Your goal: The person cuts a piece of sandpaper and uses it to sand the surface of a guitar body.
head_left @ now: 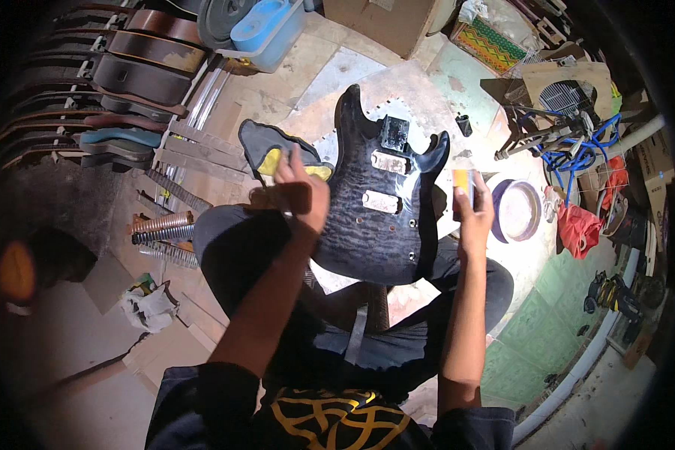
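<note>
Head view shows a tiled floor [532, 330] spread around the seated person, glossy green squares on the near right and paler, dusty tiles farther off. At the far left, a tall stack of instrument bodies [142, 79] shows curved wooden sides in brown, black and blue. The electric guitar body [356, 232] sits in the middle, over the lap and between the bent knees, its two curved horns pointing to the far side. Its charcoal top has a rippled, quilted wood figure, with dark glossy edges and two pale, rounded rectangular cavities cut through the face. A plain brown cardboard box [382, 26] stands beyond it, with a translucent pale-blue plastic tub [286, 46] to its left. Just left of the guitar body is a soft-looking grey piece [256, 142] with uneven black edging and yellow patches. To the right rests a round, shallow purple basin [496, 221]. The hands are well apart, either side of the guitar body. The left hand [301, 187] is blurred in front of the grey piece; whether it grips anything I cannot tell. The right hand [474, 208] pinches a small yellow-and-white block [460, 180], flat-sided, between thumb and fingers.
</note>
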`<move>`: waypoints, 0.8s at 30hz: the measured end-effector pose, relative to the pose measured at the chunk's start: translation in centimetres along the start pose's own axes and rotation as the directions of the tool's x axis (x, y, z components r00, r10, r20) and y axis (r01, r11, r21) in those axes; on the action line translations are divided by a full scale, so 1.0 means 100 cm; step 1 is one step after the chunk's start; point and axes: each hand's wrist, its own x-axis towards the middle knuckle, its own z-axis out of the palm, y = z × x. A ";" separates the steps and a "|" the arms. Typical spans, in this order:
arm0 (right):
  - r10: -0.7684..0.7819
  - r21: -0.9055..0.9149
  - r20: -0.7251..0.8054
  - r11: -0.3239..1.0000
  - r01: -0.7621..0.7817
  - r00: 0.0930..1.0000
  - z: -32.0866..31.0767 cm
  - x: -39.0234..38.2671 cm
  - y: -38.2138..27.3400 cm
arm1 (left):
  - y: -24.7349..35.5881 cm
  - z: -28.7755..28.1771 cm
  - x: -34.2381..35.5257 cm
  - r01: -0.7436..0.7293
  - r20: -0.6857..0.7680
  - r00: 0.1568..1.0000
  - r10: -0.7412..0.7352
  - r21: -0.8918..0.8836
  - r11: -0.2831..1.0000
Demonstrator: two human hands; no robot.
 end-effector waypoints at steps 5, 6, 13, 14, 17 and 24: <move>-0.069 0.269 -0.090 0.959 0.091 0.994 -0.035 -0.022 0.024 | -0.043 -0.032 0.041 0.125 0.346 0.912 -0.220 0.275 0.953; -0.079 0.322 -0.110 0.940 0.111 0.991 -0.032 -0.025 0.024 | -0.047 -0.043 0.057 0.214 0.331 0.911 -0.248 0.134 0.968; 0.025 0.603 -0.176 0.793 0.088 0.984 -0.037 -0.031 0.010 | 0.030 -0.157 0.103 0.463 0.342 0.848 -0.405 -0.850 0.250; 0.033 0.626 -0.172 0.775 0.084 0.985 -0.040 -0.032 0.007 | 0.038 -0.170 0.102 0.447 0.359 0.864 -0.352 -0.870 0.208; 0.021 0.605 -0.228 0.786 0.124 0.974 -0.050 -0.028 0.017 | 0.059 -0.194 0.088 0.460 0.446 0.880 -0.164 -0.886 0.058; -0.095 -0.145 -0.554 0.989 0.016 0.827 0.015 -0.061 0.089 | 0.116 -0.088 -0.012 0.411 0.343 0.911 -0.230 -0.699 0.585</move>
